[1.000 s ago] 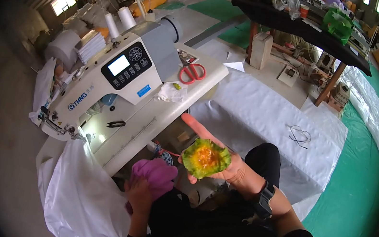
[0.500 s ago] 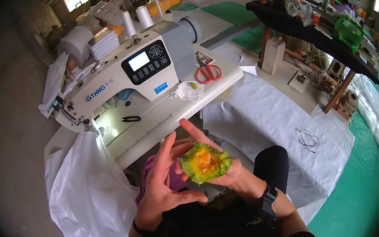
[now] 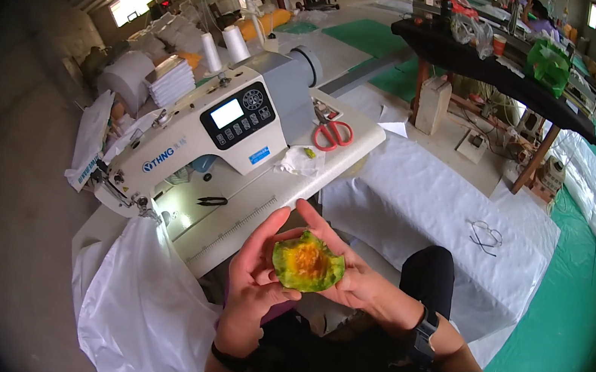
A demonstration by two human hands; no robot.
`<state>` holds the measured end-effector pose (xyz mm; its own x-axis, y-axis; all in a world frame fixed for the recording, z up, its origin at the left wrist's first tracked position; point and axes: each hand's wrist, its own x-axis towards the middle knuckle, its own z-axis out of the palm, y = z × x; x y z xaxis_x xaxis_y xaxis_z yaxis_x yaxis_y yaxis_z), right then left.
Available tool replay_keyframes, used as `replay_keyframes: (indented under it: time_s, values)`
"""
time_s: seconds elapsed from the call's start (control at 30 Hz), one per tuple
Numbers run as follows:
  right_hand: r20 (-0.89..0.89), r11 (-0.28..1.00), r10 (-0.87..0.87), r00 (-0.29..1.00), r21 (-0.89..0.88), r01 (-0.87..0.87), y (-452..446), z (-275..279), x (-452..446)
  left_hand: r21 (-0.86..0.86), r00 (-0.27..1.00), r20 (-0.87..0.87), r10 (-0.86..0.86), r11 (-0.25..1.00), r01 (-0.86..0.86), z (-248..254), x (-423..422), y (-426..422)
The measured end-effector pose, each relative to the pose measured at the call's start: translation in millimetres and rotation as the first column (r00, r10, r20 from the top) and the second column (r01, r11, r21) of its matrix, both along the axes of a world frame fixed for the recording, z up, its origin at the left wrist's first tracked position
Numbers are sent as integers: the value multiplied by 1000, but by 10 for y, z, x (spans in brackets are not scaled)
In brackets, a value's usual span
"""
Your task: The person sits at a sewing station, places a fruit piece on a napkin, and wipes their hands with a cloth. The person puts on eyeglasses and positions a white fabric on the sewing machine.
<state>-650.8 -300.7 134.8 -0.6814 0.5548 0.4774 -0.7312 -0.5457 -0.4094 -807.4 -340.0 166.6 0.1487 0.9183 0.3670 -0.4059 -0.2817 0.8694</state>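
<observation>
1. Green sheeting [image 3: 562, 314] covers the floor down the right of the frame; biggest item around you.
2. White-draped bench [image 3: 428, 181] sits right of centre, between that sheeting and your machine table.
3. Sewing machine [image 3: 194, 141] fills the left-centre, screen lit, lamp bright at the needle end.
4. White fabric [image 3: 128, 307] hangs off the table at lower left, bunched, apart from your fingers.
5. Your right hand [image 3: 354, 281], near centre: palm turned up, holding the fruit piece from its right side, thumb at the edge, index finger stretched toward upper left.
6. Your left hand [image 3: 248, 278]: cupped on the other side, thumb on the lower edge, fingers raised. Both hands on the same item; fingertips behind it can't be seen.
7. Fruit piece [image 3: 308, 262], just below centre, between your palms: green rim, orange middle facing up. Looks like cut melon. My read: light, firmer at the rim, soft and wet in the middle, slippery where cut, ragged edge may tear. Hold by the green rim, support underneath, keep thumbs off the orange pulp.
8. Red-handled scissors [image 3: 332, 137] lie on the table, upper centre.
9. Black snips [image 3: 212, 201] lie near the ruler marks.
</observation>
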Motion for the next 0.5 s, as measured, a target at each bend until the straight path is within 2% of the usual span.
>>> replay_keyframes:
  time_s: [0.07,0.13,0.2,0.23,0.27,0.33,0.4,0.43,0.47,0.5]
  values:
    - [102,990,-94,990,117,82,13,32,78,24,998,51,-35,999,34,103,-32,61]
    - [117,984,-122,986,147,104,26,-29,171,53,993,103,-65,997,60,210,-51,102]
    - [310,955,-187,932,281,98,130,-245,322,231,985,89,-146,965,123,313,-46,135]
    - [361,941,-230,904,318,112,204,-451,356,122,970,80,-230,968,219,487,-62,35]
    - [369,936,-231,900,336,103,278,-673,389,86,969,76,-235,970,228,581,-32,-48]
    - [586,977,-214,781,143,161,416,-1164,542,333,907,22,-420,859,389,754,42,-19]
    - [727,956,-280,627,153,250,544,-1687,713,463,887,-24,-460,782,418,958,173,-126]
    - [760,946,-289,582,132,296,554,-1905,818,515,993,-1,-117,851,101,1053,410,-223]
    - [790,932,-292,539,108,346,535,-2070,913,231,994,52,96,967,-105,1151,519,-533]
    - [785,930,-301,541,117,348,504,-2262,1022,382,997,-26,-71,921,76,1141,424,-419]
